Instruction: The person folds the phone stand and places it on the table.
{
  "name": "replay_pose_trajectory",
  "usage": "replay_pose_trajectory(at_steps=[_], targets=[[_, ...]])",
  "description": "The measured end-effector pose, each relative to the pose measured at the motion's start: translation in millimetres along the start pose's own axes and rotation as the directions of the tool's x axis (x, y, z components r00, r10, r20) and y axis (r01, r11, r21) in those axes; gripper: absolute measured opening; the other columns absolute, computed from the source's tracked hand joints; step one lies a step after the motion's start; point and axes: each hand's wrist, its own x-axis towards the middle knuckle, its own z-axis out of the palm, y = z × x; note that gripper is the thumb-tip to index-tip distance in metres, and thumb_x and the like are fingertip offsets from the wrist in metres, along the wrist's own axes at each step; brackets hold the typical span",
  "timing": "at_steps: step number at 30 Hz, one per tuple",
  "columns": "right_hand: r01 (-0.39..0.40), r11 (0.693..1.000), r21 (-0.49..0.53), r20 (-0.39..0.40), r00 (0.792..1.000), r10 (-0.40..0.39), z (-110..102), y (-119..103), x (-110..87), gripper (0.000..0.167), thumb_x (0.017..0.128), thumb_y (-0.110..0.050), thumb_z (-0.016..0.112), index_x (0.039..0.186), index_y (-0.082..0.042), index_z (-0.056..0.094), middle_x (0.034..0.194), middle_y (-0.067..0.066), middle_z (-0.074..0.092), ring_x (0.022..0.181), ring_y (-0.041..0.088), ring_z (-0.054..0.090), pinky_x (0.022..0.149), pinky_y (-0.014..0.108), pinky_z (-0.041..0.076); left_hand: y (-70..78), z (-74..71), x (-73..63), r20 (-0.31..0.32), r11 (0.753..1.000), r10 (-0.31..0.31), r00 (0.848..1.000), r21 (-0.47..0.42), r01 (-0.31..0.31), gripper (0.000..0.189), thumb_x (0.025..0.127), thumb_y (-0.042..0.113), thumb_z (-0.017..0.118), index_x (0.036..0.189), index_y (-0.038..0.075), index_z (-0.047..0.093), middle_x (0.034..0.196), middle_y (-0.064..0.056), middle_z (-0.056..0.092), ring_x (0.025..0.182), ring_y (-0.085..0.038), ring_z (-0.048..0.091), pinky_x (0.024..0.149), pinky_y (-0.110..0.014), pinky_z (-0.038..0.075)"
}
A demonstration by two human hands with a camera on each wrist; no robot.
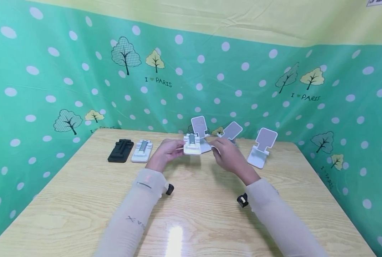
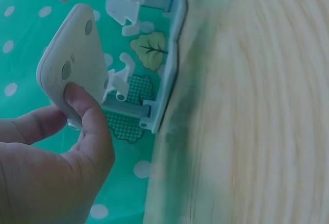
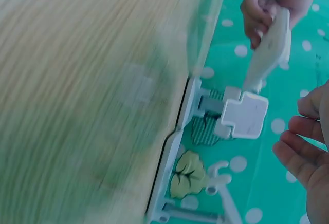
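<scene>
My left hand (image 1: 168,151) grips a folded white phone stand (image 1: 192,149) by its edge, lifted above the table. In the left wrist view, the thumb presses on the flat base (image 2: 77,49) of this stand, beside its round pads. My right hand (image 1: 227,155) is just right of it. The right wrist view shows the fingers (image 3: 295,152) of that hand loosely bent, apart from the stand and holding nothing. Behind the hands stands an unfolded white phone stand (image 1: 199,125) with its plate raised. Another unfolded one (image 1: 232,130) is partly hidden behind my right hand.
Towards the table's right side stands a further unfolded white phone stand (image 1: 258,157). At the left lie a folded black phone stand (image 1: 121,151) and a folded white one (image 1: 141,155). A green dotted curtain (image 1: 178,96) hangs behind the wooden table (image 1: 203,214).
</scene>
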Motion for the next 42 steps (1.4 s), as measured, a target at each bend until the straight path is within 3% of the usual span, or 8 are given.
replay_pose_trajectory(at_steps=[8, 14, 20, 33, 38, 42], targets=[[-0.039, 0.999, -0.027, -0.016, 0.999, 0.039, -8, 26, -14.2, 0.022, 0.093, -0.001, 0.067, 0.114, 0.004, 0.071, 0.104, 0.018, 0.071, 0.097, 0.035, 0.067, 0.085, 0.047, 0.058, -0.7, -18.8, 1.2, -0.067, 0.987, 0.004, 0.998, 0.161, 0.007, 0.035, 0.097, -0.003, 0.060, 0.132, -0.010, 0.058, 0.121, -0.020, 0.065, 0.097, -0.025, 0.066, 0.083, -0.031, 0.060], [-0.106, 0.994, -0.039, -0.010, 0.994, 0.106, -21, 39, -25.3, 0.023, 0.093, -0.001, 0.068, 0.115, 0.006, 0.070, 0.106, 0.020, 0.072, 0.102, 0.039, 0.066, 0.091, 0.052, 0.055, 0.7, -33.6, 2.2, -0.109, 0.979, -0.034, 0.994, 0.195, 0.055, 0.037, 0.096, -0.005, 0.062, 0.133, -0.008, 0.057, 0.122, -0.021, 0.067, 0.094, -0.025, 0.069, 0.088, -0.036, 0.060], [-0.176, 0.984, -0.038, 0.009, 0.984, 0.176, -31, 54, -34.7, 0.023, 0.094, -0.001, 0.066, 0.115, 0.005, 0.070, 0.111, 0.022, 0.071, 0.107, 0.043, 0.064, 0.095, 0.057, 0.053, 1.8, -45.0, -0.5, -0.121, 0.963, -0.018, 0.993, 0.265, 0.050, 0.036, 0.097, -0.002, 0.061, 0.132, -0.008, 0.057, 0.120, -0.020, 0.067, 0.094, -0.025, 0.068, 0.091, -0.036, 0.058], [-0.383, 0.921, -0.072, 0.008, 0.923, 0.385, -54, 98, -52.0, 0.031, 0.099, -0.005, 0.059, 0.124, 0.013, 0.063, 0.122, 0.033, 0.064, 0.117, 0.051, 0.058, 0.100, 0.064, 0.048, 6.7, -60.8, -0.7, -0.155, 0.934, -0.020, 0.988, 0.349, 0.074, 0.035, 0.097, -0.003, 0.061, 0.131, -0.009, 0.057, 0.113, -0.016, 0.065, 0.089, -0.021, 0.065, 0.088, -0.034, 0.059], [-0.467, 0.883, -0.056, -0.015, 0.884, 0.466, -62, 109, -60.0, 0.035, 0.098, -0.004, 0.057, 0.129, 0.013, 0.060, 0.129, 0.033, 0.059, 0.126, 0.052, 0.050, 0.106, 0.066, 0.043, 9.0, -65.2, -3.4, -0.176, 0.928, -0.015, 0.984, 0.365, 0.079, 0.036, 0.097, -0.003, 0.062, 0.132, -0.010, 0.056, 0.115, -0.017, 0.066, 0.089, -0.021, 0.066, 0.090, -0.035, 0.059], [-0.518, 0.855, -0.031, -0.080, 0.854, 0.514, -64, 115, -66.3, 0.037, 0.098, -0.004, 0.056, 0.131, 0.013, 0.057, 0.130, 0.036, 0.056, 0.123, 0.053, 0.049, 0.101, 0.068, 0.044, 10.6, -68.0, -4.3, -0.195, 0.918, -0.003, 0.981, 0.388, 0.080, 0.038, 0.096, -0.002, 0.063, 0.133, -0.010, 0.055, 0.120, -0.020, 0.067, 0.087, -0.020, 0.068, 0.090, -0.036, 0.059]])
